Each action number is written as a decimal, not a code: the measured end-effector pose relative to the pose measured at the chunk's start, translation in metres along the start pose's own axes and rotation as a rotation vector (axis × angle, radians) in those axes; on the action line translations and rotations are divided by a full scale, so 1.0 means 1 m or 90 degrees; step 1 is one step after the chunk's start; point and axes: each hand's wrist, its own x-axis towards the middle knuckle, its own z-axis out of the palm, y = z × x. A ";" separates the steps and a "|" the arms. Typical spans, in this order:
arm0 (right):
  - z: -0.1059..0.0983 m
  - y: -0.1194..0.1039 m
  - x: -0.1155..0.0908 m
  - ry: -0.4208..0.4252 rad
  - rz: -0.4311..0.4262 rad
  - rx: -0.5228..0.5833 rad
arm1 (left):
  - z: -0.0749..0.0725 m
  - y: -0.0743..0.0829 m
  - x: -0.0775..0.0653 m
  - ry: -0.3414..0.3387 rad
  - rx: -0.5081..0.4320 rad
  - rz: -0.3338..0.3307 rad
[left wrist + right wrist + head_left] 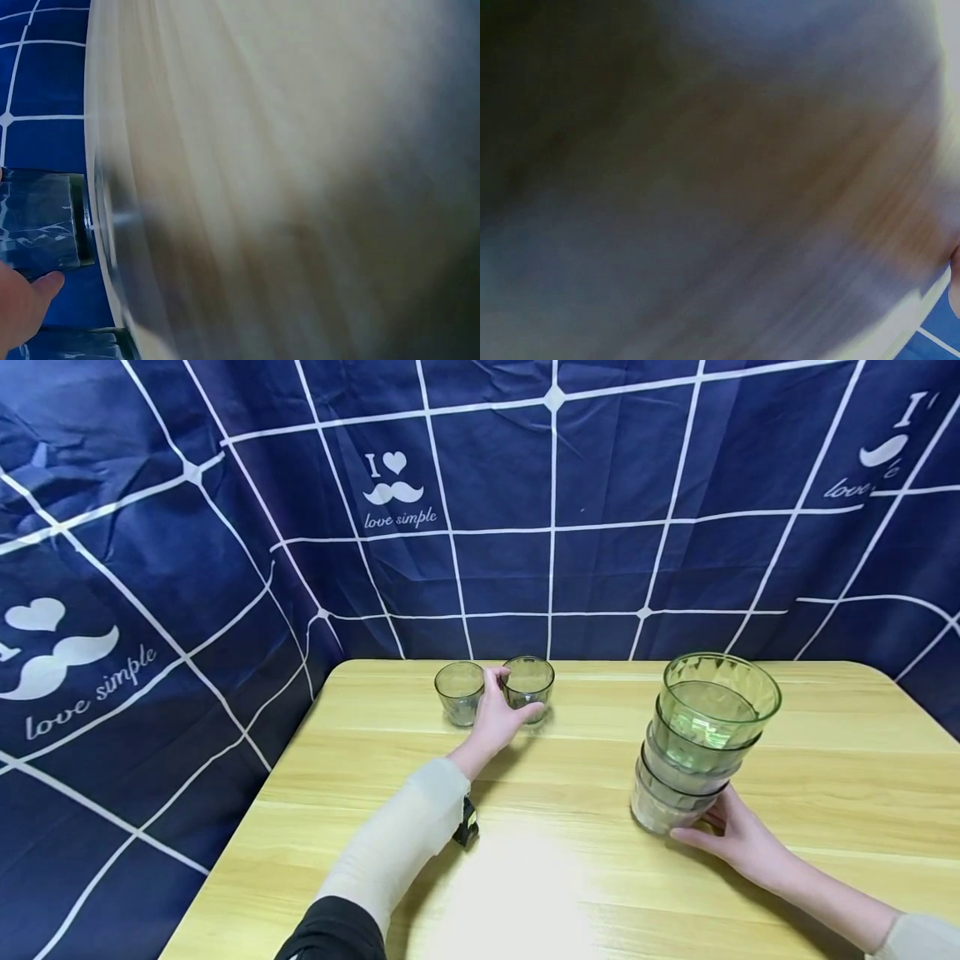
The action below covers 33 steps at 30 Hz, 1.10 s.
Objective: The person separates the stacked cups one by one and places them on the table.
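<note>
Two small smoky clear glasses stand side by side near the table's back edge: a left glass [459,700] and a right glass [529,681]. My left hand [495,720] holds the right glass, fingers on its left and thumb at its near side. In the left wrist view, this glass [41,217] shows between thumb and fingertips. At the right, my right hand [738,843] grips the lowest part of a stack of glasses [675,781], thumb in front and fingers partly hidden behind. A wider green-tinted glass [720,697] tops the stack.
The light wooden table [360,810] carries everything, with a bright glare patch at its near middle. A dark blue cloth [600,568] with white lines hangs behind and along the left side. The right wrist view is mostly blurred.
</note>
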 end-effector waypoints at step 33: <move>0.001 -0.002 0.000 0.003 -0.006 0.005 | -0.012 0.037 -0.016 -0.025 0.003 0.052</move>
